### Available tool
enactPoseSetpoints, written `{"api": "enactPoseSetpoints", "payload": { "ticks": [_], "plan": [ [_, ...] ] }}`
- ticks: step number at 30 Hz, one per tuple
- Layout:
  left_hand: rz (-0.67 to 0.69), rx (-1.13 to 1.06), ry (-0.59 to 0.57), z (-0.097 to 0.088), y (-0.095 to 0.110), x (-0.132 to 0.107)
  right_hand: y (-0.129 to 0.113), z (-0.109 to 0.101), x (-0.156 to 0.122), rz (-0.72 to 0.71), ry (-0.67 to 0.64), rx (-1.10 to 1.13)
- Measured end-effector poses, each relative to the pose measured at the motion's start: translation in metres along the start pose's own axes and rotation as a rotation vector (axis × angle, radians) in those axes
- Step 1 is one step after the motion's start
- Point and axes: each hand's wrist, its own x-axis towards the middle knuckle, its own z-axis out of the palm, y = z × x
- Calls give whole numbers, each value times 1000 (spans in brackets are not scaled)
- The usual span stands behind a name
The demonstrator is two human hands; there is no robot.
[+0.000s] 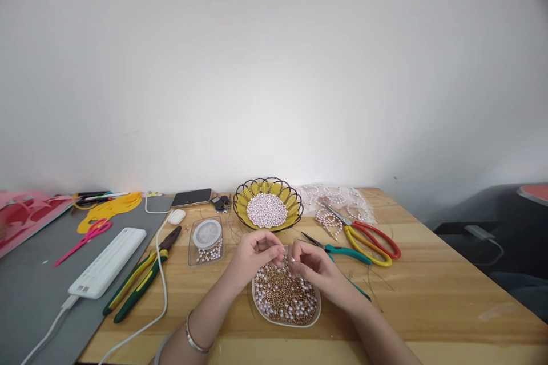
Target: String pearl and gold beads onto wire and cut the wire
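Note:
Over a white tray (286, 324) of gold and pearl beads, both my hands come close together with fingertips pinched. My left hand (259, 255) is closed at thumb and forefinger; what they hold, if anything, is too fine to make out. Between the fingertips of my right hand (319, 265) shows a small pale pearl bead (293, 260). A yellow basket (241, 201) with a black wire rim, holding small pink-white beads (266, 210), stands just beyond the hands. Teal-handled pliers (349, 253) lie partly hidden behind my right hand.
Red-and-yellow-handled scissors (369, 239) and bagged bead strings (342, 199) lie at right. Leftward are a clear box (206, 242) with a spool, green-yellow pliers (148, 274), a white power bank (108, 262) with cable, pink scissors (83, 240) and a phone (191, 198).

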Motion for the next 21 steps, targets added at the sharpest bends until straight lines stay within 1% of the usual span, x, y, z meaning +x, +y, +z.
{"api": "enactPoseSetpoints", "payload": {
  "ticks": [4, 9, 14, 21],
  "plan": [
    [12, 9, 9, 0, 0, 0, -2, 1, 0, -3, -12, -6],
    [35, 20, -29, 1, 2, -1, 0, 0, -1, -7, -9, -17],
    [54, 28, -7, 1, 2, 0, -1, 0, -1, 7, -19, -16],
    [100, 43, 19, 0, -1, 0, -3, 2, 1, 23, 4, -10]
  ]
}}
